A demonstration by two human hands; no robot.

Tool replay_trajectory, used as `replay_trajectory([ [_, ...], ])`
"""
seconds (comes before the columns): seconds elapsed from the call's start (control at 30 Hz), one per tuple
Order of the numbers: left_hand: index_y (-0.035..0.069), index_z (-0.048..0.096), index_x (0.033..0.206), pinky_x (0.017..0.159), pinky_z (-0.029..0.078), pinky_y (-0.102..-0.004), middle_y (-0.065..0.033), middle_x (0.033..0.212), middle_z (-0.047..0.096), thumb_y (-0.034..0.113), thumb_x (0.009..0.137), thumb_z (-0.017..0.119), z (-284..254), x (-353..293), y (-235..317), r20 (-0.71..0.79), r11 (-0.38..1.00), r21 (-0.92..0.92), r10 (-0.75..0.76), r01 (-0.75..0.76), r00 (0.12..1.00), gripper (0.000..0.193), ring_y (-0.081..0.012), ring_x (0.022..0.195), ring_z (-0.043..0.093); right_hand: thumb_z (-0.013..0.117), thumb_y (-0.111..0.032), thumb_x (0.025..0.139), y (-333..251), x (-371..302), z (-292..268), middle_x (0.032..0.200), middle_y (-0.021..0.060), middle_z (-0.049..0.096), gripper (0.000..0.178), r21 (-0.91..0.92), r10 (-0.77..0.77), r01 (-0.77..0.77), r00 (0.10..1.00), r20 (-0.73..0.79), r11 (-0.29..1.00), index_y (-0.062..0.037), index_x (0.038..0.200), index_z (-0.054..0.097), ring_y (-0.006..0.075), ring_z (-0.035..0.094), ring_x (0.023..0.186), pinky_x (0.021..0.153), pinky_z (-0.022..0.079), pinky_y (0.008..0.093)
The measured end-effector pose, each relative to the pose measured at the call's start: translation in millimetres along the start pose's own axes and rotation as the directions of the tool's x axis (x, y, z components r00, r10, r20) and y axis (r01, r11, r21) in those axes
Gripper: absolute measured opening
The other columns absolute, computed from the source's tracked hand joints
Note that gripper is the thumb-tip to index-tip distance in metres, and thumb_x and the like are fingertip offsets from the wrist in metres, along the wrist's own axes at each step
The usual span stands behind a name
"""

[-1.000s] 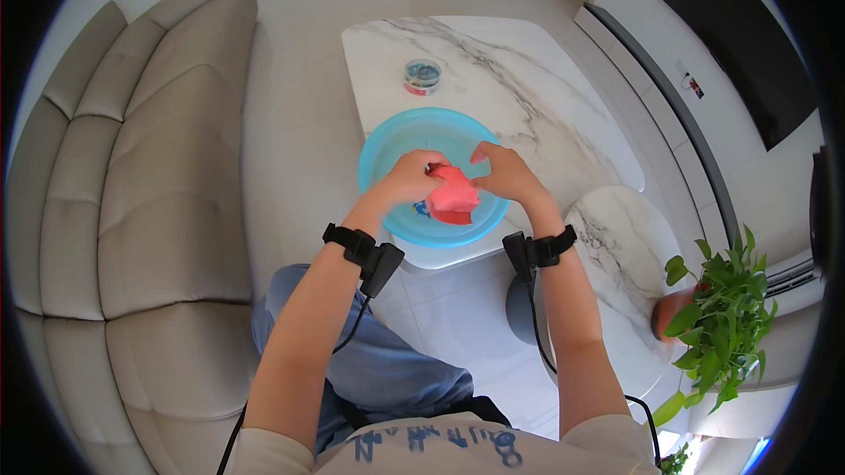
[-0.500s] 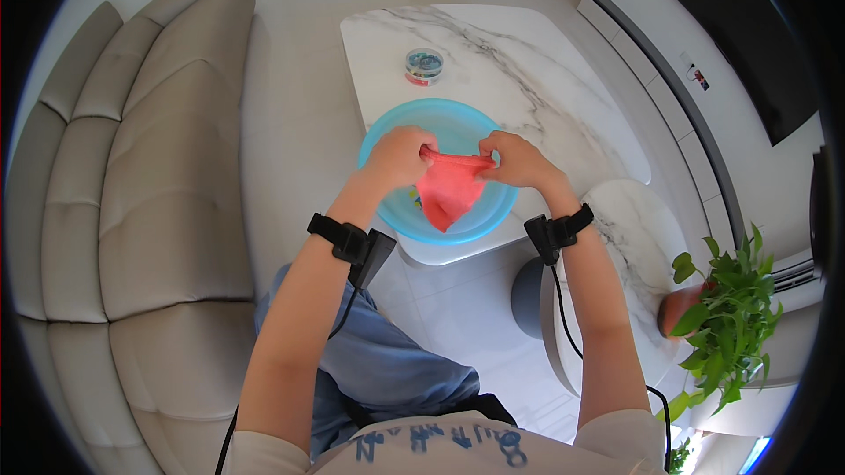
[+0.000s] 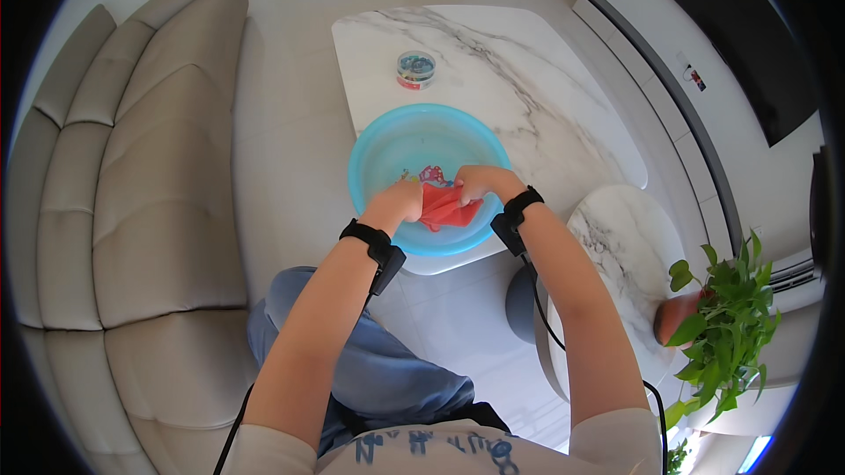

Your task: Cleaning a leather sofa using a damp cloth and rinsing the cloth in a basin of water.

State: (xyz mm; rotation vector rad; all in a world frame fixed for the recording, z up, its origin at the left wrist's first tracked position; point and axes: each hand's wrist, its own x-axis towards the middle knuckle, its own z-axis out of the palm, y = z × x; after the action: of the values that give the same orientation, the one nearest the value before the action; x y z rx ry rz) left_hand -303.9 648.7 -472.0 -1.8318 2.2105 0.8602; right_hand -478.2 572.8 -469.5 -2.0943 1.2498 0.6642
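Note:
Between both hands, low inside a light-blue plastic basin [image 3: 361, 145], is a small coral-red cloth garment [image 3: 447, 208]. My left hand [image 3: 399, 201] is closed on its left side, with the fingertips partly hidden. My right hand [image 3: 486, 183] pinches the garment's upper right part between thumb and fingers. Just beyond the red cloth lies a crumpled piece of cloth with a colourful print [image 3: 432, 176] in the basin. Whether the basin holds water is hard to tell.
The basin stands at the near end of a white marble-patterned table [image 3: 563, 123]. A round clear container with blue contents [image 3: 415, 68] is beyond it. To the right are a smaller round table [image 3: 607, 220] and a potted plant [image 3: 726, 325]; a beige sofa [image 3: 167, 211] lines the left.
Both hands have lowered the red garment nearer to me in the basin. Its stretched upper band has folded and bunched, and the printed cloth behind now shows more.

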Motion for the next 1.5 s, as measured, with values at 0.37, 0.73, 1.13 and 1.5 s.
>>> replay_trajectory([
  [0.37, 0.000, 0.068, 0.097, 0.081, 0.052, -0.0367, -0.0162, 0.104, 0.066, 0.004, 0.070, 0.064, 16.3, 20.1, -10.5, 0.079, 0.985, 0.170, -0.034, 0.020, 0.996, 0.028, -0.0313, 0.097, 0.063, 0.065, -0.014, 0.071, -17.6, 0.6, 12.0, 0.079, 0.0134, 0.067, 0.025, -0.219, 0.036, -0.072, 0.986, -0.163, 0.973, 0.0008, 0.091, 0.065, 0.0274, 0.065, 0.073, 0.063, 0.051, 0.0376],
  [0.73, -0.006, 0.067, 0.090, 0.067, 0.053, -0.0294, -0.0160, 0.082, 0.068, 0.008, 0.077, 0.064, -93.0, -43.6, 43.6, -0.282, 0.786, -0.556, 0.126, -0.269, 0.951, 0.019, -0.0215, 0.076, 0.067, 0.067, -0.005, 0.074, -65.8, -141.5, -67.8, 0.076, 0.0123, 0.066, 0.040, 0.425, -0.110, 0.342, 0.869, -0.482, 0.838, -0.0013, 0.113, 0.059, 0.0202, 0.067, 0.064, 0.056, 0.054, 0.0288],
  [1.13, -0.012, 0.048, 0.117, 0.080, 0.056, -0.0418, -0.0230, 0.115, 0.053, 0.008, 0.091, 0.046, -24.8, -26.5, 6.3, 0.024, 0.290, -0.956, -0.076, 0.045, 0.997, 0.032, -0.0309, 0.099, 0.060, 0.071, -0.024, 0.078, -24.9, -23.9, 8.0, 0.076, 0.0134, 0.063, 0.034, 0.477, 0.244, -0.221, 0.970, 0.013, 0.851, 0.0077, 0.082, 0.060, 0.0263, 0.067, 0.060, 0.051, 0.055, 0.0291],
  [1.5, -0.006, 0.032, 0.123, 0.083, 0.055, -0.0488, -0.0265, 0.125, 0.039, 0.011, 0.092, 0.046, -9.9, -18.2, 16.8, 0.155, -0.247, -0.958, -0.003, 0.149, 0.988, 0.038, -0.0403, 0.110, 0.053, 0.072, -0.022, 0.078, -45.1, -82.1, -24.4, 0.070, 0.0075, 0.063, 0.034, 0.544, -0.042, 0.412, 0.823, -0.567, 0.731, -0.0058, 0.059, 0.049, 0.0144, 0.061, 0.069, 0.061, 0.047, 0.0283],
])
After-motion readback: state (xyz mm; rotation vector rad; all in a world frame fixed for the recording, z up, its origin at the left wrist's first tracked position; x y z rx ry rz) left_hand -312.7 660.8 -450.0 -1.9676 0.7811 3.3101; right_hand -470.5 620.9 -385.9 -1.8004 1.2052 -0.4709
